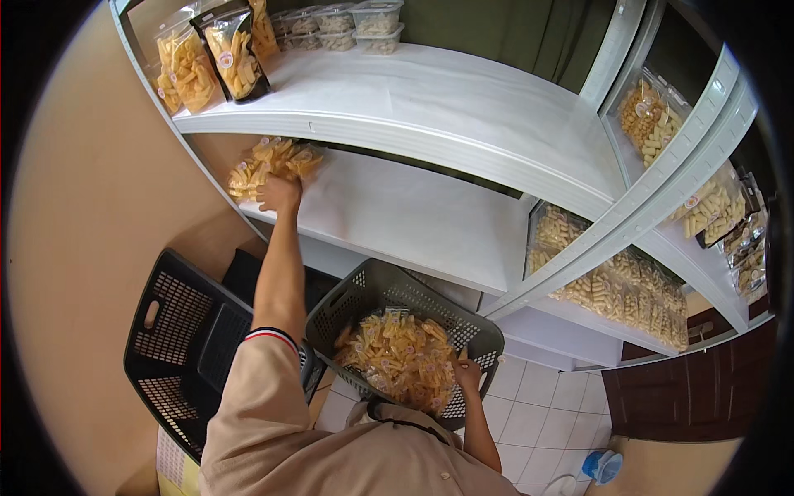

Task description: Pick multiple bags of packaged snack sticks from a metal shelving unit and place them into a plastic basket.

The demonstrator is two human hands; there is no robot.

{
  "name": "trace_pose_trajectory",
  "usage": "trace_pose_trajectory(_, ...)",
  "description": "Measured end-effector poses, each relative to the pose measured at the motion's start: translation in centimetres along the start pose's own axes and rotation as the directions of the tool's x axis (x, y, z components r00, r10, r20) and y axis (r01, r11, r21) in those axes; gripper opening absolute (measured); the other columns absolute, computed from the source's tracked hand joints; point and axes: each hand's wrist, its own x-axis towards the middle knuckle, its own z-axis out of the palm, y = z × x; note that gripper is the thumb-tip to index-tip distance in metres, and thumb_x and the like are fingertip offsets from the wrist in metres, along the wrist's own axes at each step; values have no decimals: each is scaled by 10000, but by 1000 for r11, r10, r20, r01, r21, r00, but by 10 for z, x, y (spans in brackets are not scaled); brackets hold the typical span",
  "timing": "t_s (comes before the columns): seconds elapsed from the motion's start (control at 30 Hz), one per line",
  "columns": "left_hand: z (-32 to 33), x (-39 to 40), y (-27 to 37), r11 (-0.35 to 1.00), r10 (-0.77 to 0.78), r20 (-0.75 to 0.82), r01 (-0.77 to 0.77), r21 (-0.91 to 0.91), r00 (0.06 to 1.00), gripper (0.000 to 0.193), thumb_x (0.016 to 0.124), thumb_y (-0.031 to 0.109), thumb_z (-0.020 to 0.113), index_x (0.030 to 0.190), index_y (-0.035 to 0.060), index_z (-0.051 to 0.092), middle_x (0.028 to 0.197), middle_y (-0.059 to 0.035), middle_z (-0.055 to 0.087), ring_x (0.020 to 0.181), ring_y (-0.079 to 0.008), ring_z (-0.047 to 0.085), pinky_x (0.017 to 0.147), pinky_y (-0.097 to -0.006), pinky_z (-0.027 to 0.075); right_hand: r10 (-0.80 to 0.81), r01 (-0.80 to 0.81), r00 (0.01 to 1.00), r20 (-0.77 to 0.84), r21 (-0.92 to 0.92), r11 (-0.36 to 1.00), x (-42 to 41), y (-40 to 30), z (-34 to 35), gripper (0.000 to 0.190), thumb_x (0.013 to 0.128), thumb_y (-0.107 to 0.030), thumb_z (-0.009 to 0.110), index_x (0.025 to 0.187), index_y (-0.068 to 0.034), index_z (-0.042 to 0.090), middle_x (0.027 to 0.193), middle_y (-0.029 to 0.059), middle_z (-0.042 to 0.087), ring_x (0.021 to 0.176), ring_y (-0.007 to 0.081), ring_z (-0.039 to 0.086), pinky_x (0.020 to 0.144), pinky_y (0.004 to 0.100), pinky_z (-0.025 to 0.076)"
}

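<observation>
My left hand [279, 193] reaches onto the left end of the middle shelf [409, 214], against a pile of clear snack packets [273, 162]; its fingertips are partly hidden, so whether it grips a packet cannot be told. Below the shelf, a dark plastic laundry-style basket [484, 332] is heaped with similar packets of yellowish snack sticks [403, 359]. My right hand [468, 375] is at the right inner side of this basket, by its handle hole and beside the packets. Its fingers look bent, but what they hold is unclear.
A black perforated basket [167, 328] leans at the left wall. The upper shelf [397, 80] bears snack pouches [229, 56] and clear plastic tubs [377, 25]. White metal uprights [620, 229] stand right, with bagged snacks [620, 291] behind. A blue bin [602, 466] stands on the tiled floor.
</observation>
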Motion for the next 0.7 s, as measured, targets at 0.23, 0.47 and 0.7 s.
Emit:
trace_pose_trajectory(0.23, 21, 42, -40, 720, 471, 225, -519, 460, 853, 907, 714, 405, 829, 1433, 121, 355, 1375, -195, 460, 1285, -394, 475, 1011, -514, 401, -40, 36, 997, -70, -53, 998, 18, 44, 17, 318, 828, -258, 778, 994, 10, 736, 776, 142, 728, 641, 204, 686, 608, 358, 538)
trace_pose_trajectory(0.47, 30, 26, -38, 637, 512, 303, -592, 494, 804, 831, 685, 353, 829, 1345, 90, 399, 1307, -185, 548, 1216, -396, 561, 882, -507, 520, 32, -32, 999, -4, -11, 999, -10, 12, 3, 308, 834, -277, 775, 986, -10, 745, 794, 148, 733, 664, 222, 698, 630, 357, 550)
trace_pose_trajectory(0.7, 7, -69, -31, 299, 716, 580, -921, 249, 389, 791, 561, 347, 888, 1179, 34, 507, 993, -172, 703, 909, -336, 709, 765, -441, 578, -20, 18, 1000, 14, 116, 993, -28, 0, -10, 312, 843, -289, 776, 999, -21, 738, 928, 152, 736, 693, 233, 706, 642, 353, 553)
